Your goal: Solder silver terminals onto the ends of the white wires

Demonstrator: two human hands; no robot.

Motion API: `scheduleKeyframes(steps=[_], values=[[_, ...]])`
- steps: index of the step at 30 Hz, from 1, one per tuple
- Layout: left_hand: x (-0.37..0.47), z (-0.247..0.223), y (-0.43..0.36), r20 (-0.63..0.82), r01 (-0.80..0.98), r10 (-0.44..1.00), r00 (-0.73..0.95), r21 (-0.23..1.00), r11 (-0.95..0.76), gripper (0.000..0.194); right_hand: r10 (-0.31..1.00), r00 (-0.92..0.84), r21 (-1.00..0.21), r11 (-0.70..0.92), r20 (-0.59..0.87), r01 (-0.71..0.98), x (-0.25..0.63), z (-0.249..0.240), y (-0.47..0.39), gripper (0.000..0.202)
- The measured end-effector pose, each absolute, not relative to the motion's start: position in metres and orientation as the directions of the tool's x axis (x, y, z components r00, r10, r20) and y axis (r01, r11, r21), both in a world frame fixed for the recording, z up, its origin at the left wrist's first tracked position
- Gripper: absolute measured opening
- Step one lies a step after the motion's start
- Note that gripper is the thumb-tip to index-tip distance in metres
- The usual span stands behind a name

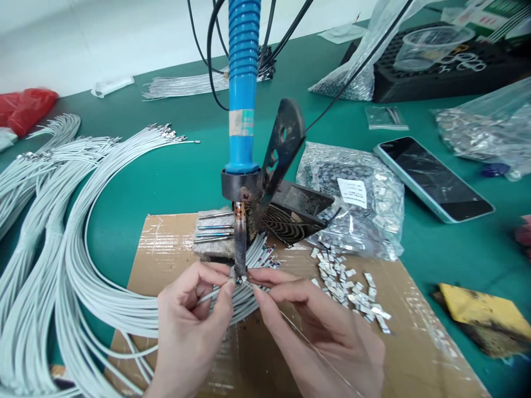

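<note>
A soldering iron with a blue handle (241, 99) hangs upright in a black bracket (284, 138), its dark tip (240, 243) pointing down between my hands. My left hand (199, 320) is closed in a pinch on a white cable (207, 297), its end just at the tip. From the right, my right hand (315, 320) pinches a thin solder wire (315, 349), which trails toward the lower right. The wire's front end is close to the iron's tip; whether they touch I cannot tell. Behind my fingers lie the ends of more white cables (253, 301).
Cardboard (166, 237) covers the green table (136, 160). Loose small metal tabs (344, 279) lie right of my hands, near a small fan (292, 218) and a bag of parts (352, 182). Bundled white cables (78, 249) fill the left; a phone (435, 177) and yellow sponge (483, 312) are right.
</note>
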State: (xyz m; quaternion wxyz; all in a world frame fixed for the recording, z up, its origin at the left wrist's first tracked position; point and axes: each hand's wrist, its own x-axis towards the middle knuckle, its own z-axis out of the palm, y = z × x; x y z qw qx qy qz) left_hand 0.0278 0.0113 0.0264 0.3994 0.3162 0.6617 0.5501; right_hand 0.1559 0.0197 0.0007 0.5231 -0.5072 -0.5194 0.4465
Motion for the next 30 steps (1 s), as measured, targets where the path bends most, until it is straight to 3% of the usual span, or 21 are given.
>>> scheduleKeyframes(steps=[21, 30], values=[[0.0183, 0.0235, 0.0126, -0.135, 0.097, 0.908, -0.396, 0.977, 0.188, 0.012, 0.993, 0.074, -0.990, 0.089, 0.097, 0.106, 0.1557, 0.0001, 0.0207, 0.016], [0.0249, 0.0249, 0.0111, -0.182, -0.006, 0.863, -0.471, 0.979, 0.203, 0.013, 0.990, 0.079, -0.989, 0.105, 0.113, 0.104, 0.1566, -0.0011, 0.0218, 0.016]])
